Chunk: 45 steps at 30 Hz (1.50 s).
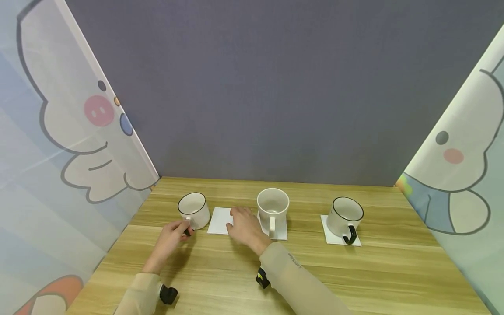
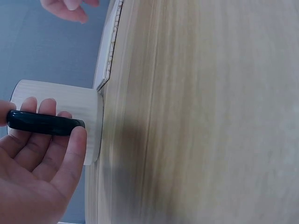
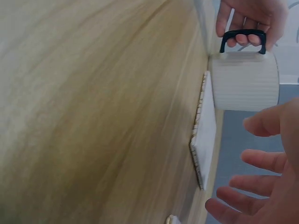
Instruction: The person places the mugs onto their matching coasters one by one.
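A white mug [image 1: 198, 213] with a dark rim stands at the left of the wooden table. My left hand [image 1: 171, 238] holds its black handle [image 2: 44, 123], fingers curled through the loop and thumb against it. To the mug's right lies a square white coaster [image 1: 219, 220], partly covered in the head view by my right hand [image 1: 246, 228]. The right wrist view shows that hand's fingers [image 3: 261, 184] spread and holding nothing, facing the mug and coaster. Just right of this hand, a white mug [image 1: 273, 203] with a white handle stands on another coaster [image 1: 281, 230].
Farther right, a third white mug [image 1: 343, 222] with a dark rim and black handle stands on its own white coaster [image 1: 330, 236]. A grey panel [image 1: 252, 96] rises behind the table [image 1: 220, 280], and cartoon-print cloths [image 1: 63, 175] hang at both sides.
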Each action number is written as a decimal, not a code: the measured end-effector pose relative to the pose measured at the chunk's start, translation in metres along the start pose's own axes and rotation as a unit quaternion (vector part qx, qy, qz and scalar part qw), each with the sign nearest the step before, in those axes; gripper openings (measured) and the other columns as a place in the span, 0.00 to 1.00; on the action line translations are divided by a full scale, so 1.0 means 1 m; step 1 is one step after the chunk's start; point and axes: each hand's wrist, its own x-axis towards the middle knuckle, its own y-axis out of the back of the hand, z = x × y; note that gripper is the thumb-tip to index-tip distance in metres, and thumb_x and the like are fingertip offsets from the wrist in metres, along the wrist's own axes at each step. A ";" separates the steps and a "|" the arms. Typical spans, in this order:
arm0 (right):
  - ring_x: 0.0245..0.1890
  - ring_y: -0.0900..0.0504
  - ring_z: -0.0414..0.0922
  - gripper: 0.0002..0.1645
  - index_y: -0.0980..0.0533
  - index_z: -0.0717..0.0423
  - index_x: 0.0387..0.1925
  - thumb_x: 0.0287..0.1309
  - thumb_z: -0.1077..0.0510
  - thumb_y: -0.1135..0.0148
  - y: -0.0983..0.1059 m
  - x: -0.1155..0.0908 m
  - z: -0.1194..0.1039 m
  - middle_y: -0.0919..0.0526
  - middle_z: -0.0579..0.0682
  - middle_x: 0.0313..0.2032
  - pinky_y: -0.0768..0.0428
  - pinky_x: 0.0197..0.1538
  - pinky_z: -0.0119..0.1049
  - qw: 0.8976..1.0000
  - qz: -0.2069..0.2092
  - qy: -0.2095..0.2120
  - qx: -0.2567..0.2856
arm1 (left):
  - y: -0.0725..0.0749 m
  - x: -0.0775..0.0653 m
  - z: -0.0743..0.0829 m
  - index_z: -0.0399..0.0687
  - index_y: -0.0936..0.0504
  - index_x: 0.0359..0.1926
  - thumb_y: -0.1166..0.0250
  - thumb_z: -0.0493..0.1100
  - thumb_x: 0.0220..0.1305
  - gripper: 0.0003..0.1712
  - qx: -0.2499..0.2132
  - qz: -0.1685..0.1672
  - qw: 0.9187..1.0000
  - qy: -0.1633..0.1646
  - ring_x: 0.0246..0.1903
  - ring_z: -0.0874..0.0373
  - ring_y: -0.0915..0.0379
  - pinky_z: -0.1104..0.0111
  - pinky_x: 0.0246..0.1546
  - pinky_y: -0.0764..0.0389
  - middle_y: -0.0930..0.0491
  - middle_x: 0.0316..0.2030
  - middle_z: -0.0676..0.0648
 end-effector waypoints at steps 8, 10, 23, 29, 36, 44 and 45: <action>0.59 0.31 0.54 0.26 0.28 0.54 0.54 0.59 0.45 0.42 -0.010 -0.002 0.008 0.28 0.54 0.60 0.26 0.54 0.48 0.996 -0.043 0.013 -0.078 | 0.001 -0.001 -0.001 0.36 0.23 0.34 0.49 0.56 0.71 0.26 -0.005 -0.002 1.000 -0.003 0.42 0.53 0.26 0.60 0.45 0.21 0.22 0.39 0.42; 0.62 0.34 0.55 0.25 0.29 0.54 0.54 0.60 0.45 0.44 -0.012 -0.002 0.009 0.33 0.56 0.64 0.28 0.56 0.49 0.995 -0.051 0.012 -0.084 | 0.001 -0.001 -0.001 0.36 0.23 0.34 0.49 0.56 0.71 0.26 -0.007 -0.002 1.000 -0.005 0.42 0.53 0.26 0.60 0.45 0.21 0.22 0.39 0.41; 0.63 0.36 0.55 0.27 0.31 0.55 0.58 0.61 0.47 0.48 -0.024 0.000 0.020 0.33 0.55 0.65 0.34 0.61 0.50 0.994 -0.039 0.006 -0.104 | -0.002 0.000 -0.001 0.34 0.23 0.34 0.49 0.54 0.72 0.25 -0.009 0.005 1.000 -0.004 0.41 0.53 0.25 0.62 0.44 0.20 0.22 0.39 0.39; 0.63 0.36 0.54 0.24 0.30 0.54 0.55 0.61 0.47 0.47 -0.024 0.001 0.021 0.32 0.54 0.64 0.35 0.61 0.51 0.995 -0.042 0.001 -0.096 | -0.001 0.000 0.000 0.34 0.23 0.34 0.49 0.55 0.72 0.26 -0.012 0.004 1.000 -0.007 0.42 0.52 0.25 0.61 0.44 0.20 0.22 0.39 0.39; 0.63 0.37 0.54 0.24 0.30 0.53 0.56 0.60 0.47 0.48 -0.024 0.002 0.021 0.34 0.54 0.66 0.36 0.61 0.51 0.994 -0.045 0.001 -0.095 | -0.001 0.000 0.000 0.35 0.23 0.33 0.49 0.55 0.72 0.26 -0.011 0.005 1.000 -0.006 0.42 0.53 0.25 0.61 0.44 0.20 0.22 0.39 0.40; 0.63 0.37 0.54 0.26 0.31 0.53 0.57 0.60 0.47 0.47 -0.024 0.003 0.022 0.35 0.53 0.67 0.36 0.61 0.50 0.994 -0.049 0.001 -0.097 | -0.001 0.000 0.000 0.33 0.23 0.34 0.49 0.54 0.72 0.25 -0.010 0.005 1.000 -0.008 0.41 0.53 0.26 0.61 0.44 0.20 0.22 0.39 0.39; 0.63 0.37 0.54 0.25 0.31 0.53 0.57 0.60 0.47 0.47 -0.025 0.002 0.022 0.34 0.53 0.66 0.36 0.61 0.50 0.994 -0.048 0.001 -0.095 | -0.001 0.000 0.000 0.34 0.23 0.34 0.49 0.54 0.72 0.25 -0.010 0.005 1.000 -0.008 0.41 0.53 0.26 0.61 0.44 0.20 0.22 0.39 0.39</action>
